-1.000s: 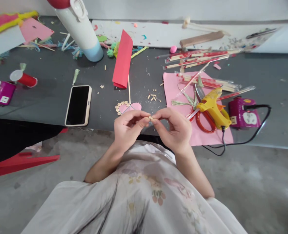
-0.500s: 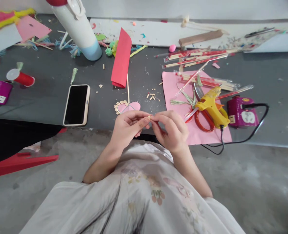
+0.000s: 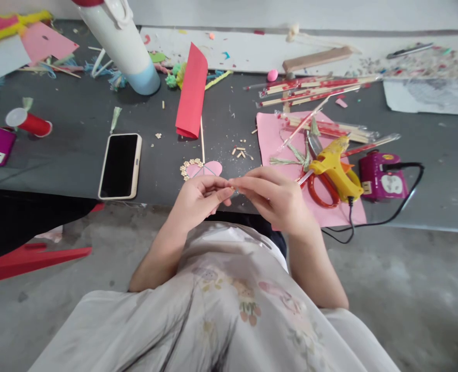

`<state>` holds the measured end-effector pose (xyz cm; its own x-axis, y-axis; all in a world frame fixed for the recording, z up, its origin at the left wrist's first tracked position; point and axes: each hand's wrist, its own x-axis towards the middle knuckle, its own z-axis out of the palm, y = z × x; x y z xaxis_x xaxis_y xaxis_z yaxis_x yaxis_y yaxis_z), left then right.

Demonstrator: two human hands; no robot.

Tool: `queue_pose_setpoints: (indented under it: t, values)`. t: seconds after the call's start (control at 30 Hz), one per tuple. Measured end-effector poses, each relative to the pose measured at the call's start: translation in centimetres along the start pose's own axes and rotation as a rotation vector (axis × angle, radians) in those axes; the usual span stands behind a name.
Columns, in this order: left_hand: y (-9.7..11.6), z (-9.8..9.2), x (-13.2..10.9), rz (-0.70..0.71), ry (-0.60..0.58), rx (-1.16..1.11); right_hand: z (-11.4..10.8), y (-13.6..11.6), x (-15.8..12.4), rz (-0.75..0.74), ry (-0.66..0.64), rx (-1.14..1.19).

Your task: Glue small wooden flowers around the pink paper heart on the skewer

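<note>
My left hand (image 3: 200,201) pinches a tiny pale wooden piece (image 3: 233,189) between thumb and forefinger; the fingertips cover most of it. From the right, my right hand (image 3: 279,199) meets it, its finger and thumb closed at the same small piece. Just beyond my left hand lies a pink paper heart (image 3: 213,168), partly hidden by that hand. Small pale wooden flowers (image 3: 185,168) line the heart's left edge, and a thin stick (image 3: 202,144) runs up from it under a folded red paper (image 3: 192,93). Short cut stick bits (image 3: 240,152) lie to the right.
On pink paper (image 3: 268,139) at right are a yellow glue gun (image 3: 332,168), red-handled scissors (image 3: 322,194) and wrapped sticks. A purple box (image 3: 382,178) with a black cable stands beside them. Left are a phone (image 3: 119,166), a bottle (image 3: 124,46) and a red thread spool (image 3: 35,124).
My right hand has turned, its fingers now stretched straighter over the piece and its forearm further right. Both hands' fingertips have shifted slightly left, and the small piece is more covered.
</note>
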<state>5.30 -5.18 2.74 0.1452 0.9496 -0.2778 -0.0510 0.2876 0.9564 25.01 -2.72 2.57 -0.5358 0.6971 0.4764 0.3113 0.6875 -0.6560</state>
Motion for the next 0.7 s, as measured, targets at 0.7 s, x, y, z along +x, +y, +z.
queue_pose_setpoints:
  t: [0.7]
  values:
    - [-0.5,-1.2,0.6,-0.126,0.006,0.000,-2.2,1.4,-0.7,0.069,0.018,-0.251]
